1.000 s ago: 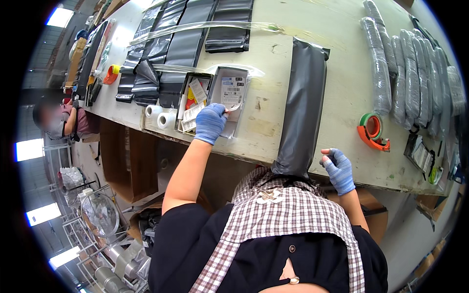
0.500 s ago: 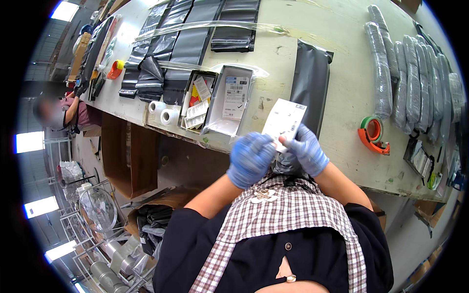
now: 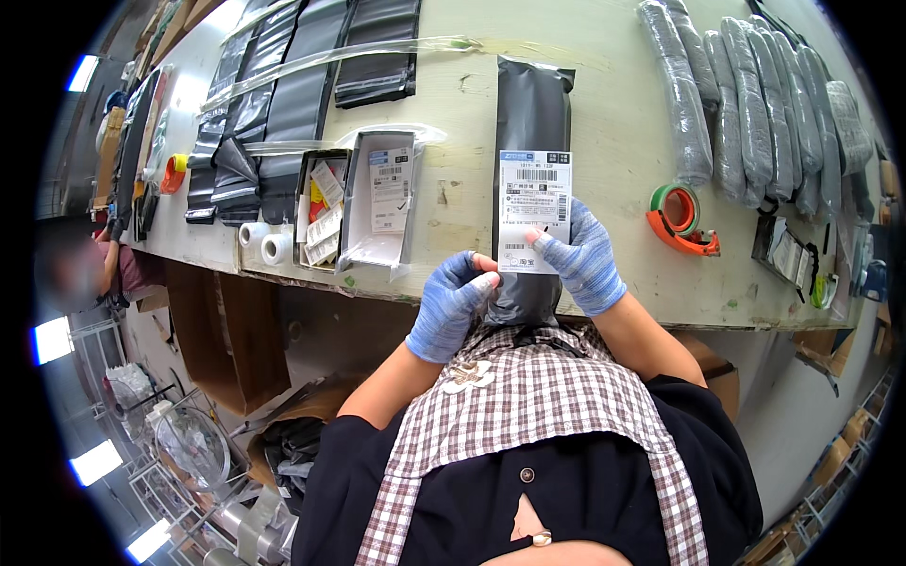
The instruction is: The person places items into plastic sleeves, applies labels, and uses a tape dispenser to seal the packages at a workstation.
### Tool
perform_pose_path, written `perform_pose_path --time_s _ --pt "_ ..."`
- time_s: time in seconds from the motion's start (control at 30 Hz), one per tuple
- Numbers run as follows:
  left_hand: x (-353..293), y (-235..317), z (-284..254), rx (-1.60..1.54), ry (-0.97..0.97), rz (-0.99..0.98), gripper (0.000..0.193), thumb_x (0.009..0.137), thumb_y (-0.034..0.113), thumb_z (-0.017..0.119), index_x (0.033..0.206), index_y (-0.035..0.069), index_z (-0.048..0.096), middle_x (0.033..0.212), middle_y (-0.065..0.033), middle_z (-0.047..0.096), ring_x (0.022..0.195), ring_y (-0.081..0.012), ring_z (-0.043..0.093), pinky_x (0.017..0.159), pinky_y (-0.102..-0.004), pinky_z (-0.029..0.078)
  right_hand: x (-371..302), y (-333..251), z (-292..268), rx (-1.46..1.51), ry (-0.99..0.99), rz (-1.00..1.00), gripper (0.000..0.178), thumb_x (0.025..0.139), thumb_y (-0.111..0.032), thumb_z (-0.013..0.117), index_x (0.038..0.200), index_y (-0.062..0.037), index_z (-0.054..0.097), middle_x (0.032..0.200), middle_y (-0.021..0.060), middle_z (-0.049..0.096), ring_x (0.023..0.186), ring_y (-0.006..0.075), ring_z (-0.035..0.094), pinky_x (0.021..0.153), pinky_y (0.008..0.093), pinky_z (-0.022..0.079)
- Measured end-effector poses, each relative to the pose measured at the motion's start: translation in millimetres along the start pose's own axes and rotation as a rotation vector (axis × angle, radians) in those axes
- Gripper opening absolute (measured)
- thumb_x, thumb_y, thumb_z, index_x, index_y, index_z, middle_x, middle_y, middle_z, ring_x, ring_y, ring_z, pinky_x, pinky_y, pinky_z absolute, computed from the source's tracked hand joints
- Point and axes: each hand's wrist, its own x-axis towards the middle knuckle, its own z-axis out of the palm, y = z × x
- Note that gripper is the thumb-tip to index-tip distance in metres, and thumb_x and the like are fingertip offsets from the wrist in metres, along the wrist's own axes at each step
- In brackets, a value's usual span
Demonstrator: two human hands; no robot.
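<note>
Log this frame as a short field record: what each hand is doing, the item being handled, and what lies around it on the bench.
left hand: gloved, fingers at the lower left corner of the white label
right hand: gloved, fingers on the label's lower right part
label: lies on the black mailer bag
bag: flat on the workbench, near end hanging over the front edge
right of bag: orange tape dispenser, grey wrapped bundles
left of bag: open tray of labels, two white rolls

packing workshop | workbench [image 3: 613, 94] | black mailer bags [image 3: 283, 104] | tape dispenser [image 3: 681, 222]
</note>
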Motion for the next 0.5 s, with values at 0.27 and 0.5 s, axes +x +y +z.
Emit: perform_pose_path --time_s 0.27,0.5 --pt "8 -8 -5 -0.073 -0.092 -0.05 0.01 0.088 0.01 0.07 0.096 0.006 0.065 0.086 -0.0001 0.066 0.076 -0.0072 0.059 0.069 -0.0207 0.048 -2 7 -5 0.012 0.024 -0.019 0.039 0.087 -0.009 0.072 0.122 0.0013 0.056 0.112 0.0123 0.068 0.098 0.017 0.067 0.086 0.0308 0.057" --pt "8 -9 0 -0.049 -0.102 -0.044 0.01 0.088 0.01 0.07 0.095 0.006 0.065 0.086 0.0004 0.066 0.076 -0.0059 0.058 0.069 -0.0201 0.047 -2 14 -6 -0.027 0.048 -0.006 0.036 0.086 -0.007 0.073 0.118 0.0009 0.058 0.107 0.0108 0.069 0.096 0.0161 0.067 0.084 0.0288 0.057"
